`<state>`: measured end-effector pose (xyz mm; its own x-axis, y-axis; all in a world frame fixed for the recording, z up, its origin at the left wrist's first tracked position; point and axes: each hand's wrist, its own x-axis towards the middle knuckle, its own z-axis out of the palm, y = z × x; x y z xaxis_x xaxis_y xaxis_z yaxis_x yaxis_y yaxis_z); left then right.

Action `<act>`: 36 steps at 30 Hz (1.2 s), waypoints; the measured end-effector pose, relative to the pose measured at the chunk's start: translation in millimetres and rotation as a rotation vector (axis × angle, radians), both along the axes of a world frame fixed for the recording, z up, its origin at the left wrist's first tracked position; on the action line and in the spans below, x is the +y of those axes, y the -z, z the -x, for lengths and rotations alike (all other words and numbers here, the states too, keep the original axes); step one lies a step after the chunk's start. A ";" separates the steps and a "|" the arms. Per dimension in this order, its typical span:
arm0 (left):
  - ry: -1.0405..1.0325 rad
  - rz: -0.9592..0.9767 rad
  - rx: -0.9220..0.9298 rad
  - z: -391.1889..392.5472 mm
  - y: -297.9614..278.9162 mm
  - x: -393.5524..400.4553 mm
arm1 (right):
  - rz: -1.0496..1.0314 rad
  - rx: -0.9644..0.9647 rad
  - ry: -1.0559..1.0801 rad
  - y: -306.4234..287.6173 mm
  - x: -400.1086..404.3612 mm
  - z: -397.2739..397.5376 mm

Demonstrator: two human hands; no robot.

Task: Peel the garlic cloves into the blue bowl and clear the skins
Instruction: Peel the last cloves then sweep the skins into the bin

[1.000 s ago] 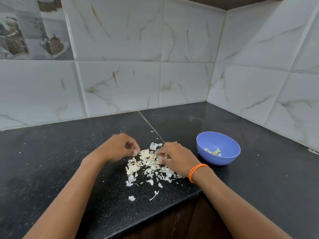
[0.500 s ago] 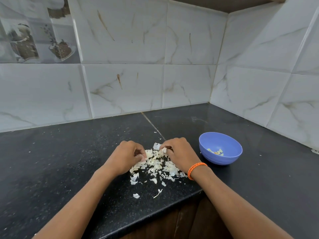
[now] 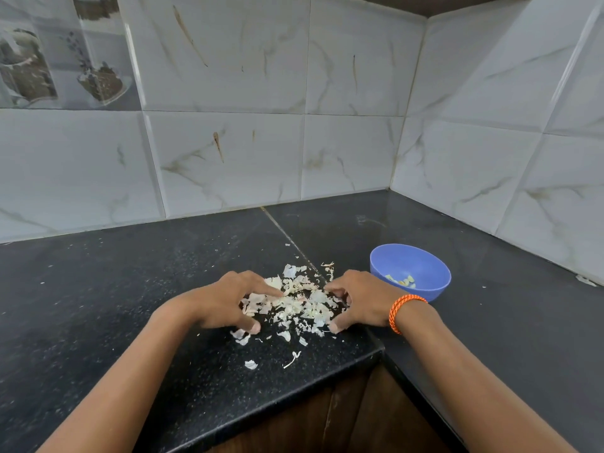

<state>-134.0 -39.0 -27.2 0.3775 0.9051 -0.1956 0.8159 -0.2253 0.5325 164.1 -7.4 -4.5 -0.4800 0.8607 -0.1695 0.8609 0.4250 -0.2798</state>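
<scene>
Peeled pale garlic cloves (image 3: 401, 280) already lie in the round blue plastic bowl (image 3: 425, 266). Papery white garlic skins (image 3: 295, 304) remain heaped on the black speckled stone counter (image 3: 130, 289). The left hand (image 3: 225, 300) and right hand (image 3: 361, 300) flank the heap, fingers spread and bent, apparently raking it together.

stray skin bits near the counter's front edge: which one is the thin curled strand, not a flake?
The thin white curled strand, right of the broader white skin flake. Both lie on the black speckled counter, nearer the edge than the main skin pile.

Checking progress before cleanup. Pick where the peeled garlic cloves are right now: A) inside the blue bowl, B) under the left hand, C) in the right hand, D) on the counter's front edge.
A: the peeled garlic cloves lie in the bottom of the blue bowl, apart from both hands.
</scene>
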 end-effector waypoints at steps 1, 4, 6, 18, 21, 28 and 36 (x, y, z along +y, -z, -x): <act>0.000 0.022 0.027 -1.7 -1.5 -1.8 | 0.043 -0.036 0.016 1.4 -1.3 -0.8; -0.068 -0.054 0.033 -11.9 -0.8 -1.5 | 0.069 0.021 0.063 10.0 -2.7 5.4; -0.121 -0.146 0.024 -18.1 3.4 2.9 | 0.046 0.114 0.093 17.4 -1.3 13.6; -0.230 -0.340 -0.098 -30.9 20.1 22.9 | -0.204 0.330 0.178 36.7 4.1 60.2; -0.269 -0.357 -0.203 -26.9 22.0 21.3 | -0.193 0.403 0.181 28.8 9.0 58.2; -0.298 -0.332 -0.377 -21.5 26.6 20.8 | -0.202 0.369 0.138 21.8 16.2 59.2; -0.363 -0.352 -0.392 -17.1 24.1 20.1 | -0.120 0.336 0.136 10.8 15.4 52.7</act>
